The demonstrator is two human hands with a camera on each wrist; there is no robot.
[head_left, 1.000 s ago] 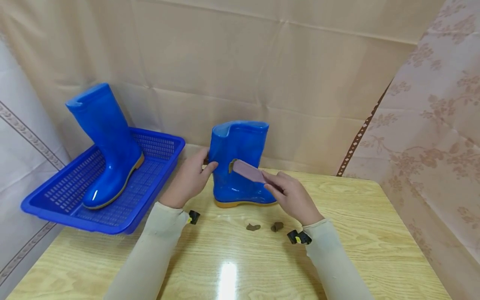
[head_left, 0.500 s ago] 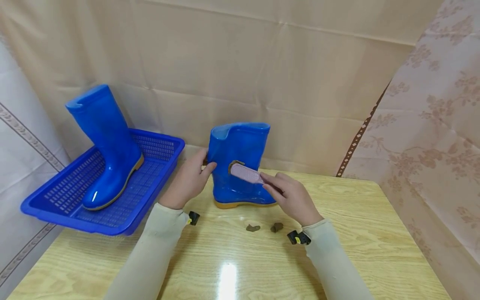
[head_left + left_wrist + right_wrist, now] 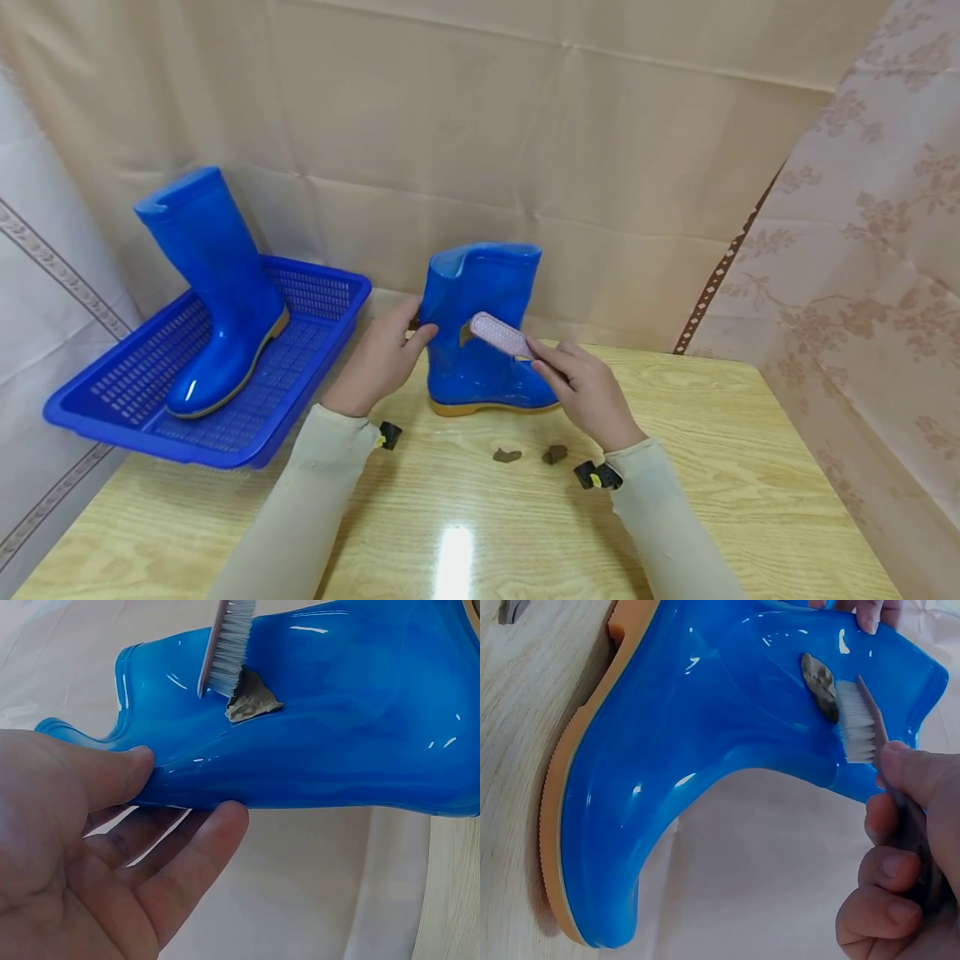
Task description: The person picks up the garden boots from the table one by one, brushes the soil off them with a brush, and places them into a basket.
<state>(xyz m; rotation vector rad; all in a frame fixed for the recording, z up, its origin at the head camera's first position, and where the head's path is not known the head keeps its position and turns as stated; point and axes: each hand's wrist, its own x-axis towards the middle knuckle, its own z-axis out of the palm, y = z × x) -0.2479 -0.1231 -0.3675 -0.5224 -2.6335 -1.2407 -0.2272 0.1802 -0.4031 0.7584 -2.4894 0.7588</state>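
A blue rain boot [image 3: 480, 367] with a yellow-orange sole stands upright on the table, toe to the right. My left hand [image 3: 382, 354] holds the back of its shaft, thumb on the near side and fingers behind, as the left wrist view shows. In my right hand [image 3: 588, 392] is the handle of a pale pinkish brush [image 3: 498, 333]. White bristles [image 3: 855, 720] touch the shaft beside a clump of brown-grey mud [image 3: 253, 699] stuck there. In the head view the brush head partly covers that mud.
At the left, a blue plastic basket [image 3: 311, 375] holds a second blue rain boot [image 3: 217, 300]. Two small brown lumps, one left [image 3: 507, 456] and one right [image 3: 554, 454], lie on the wooden table [image 3: 420, 508] before the boot. A beige curtain [image 3: 600, 208] hangs behind.
The brush dipped slightly down and left, then rose to the right with my right hand. The boot shifted very slightly; my left hand stays on it.
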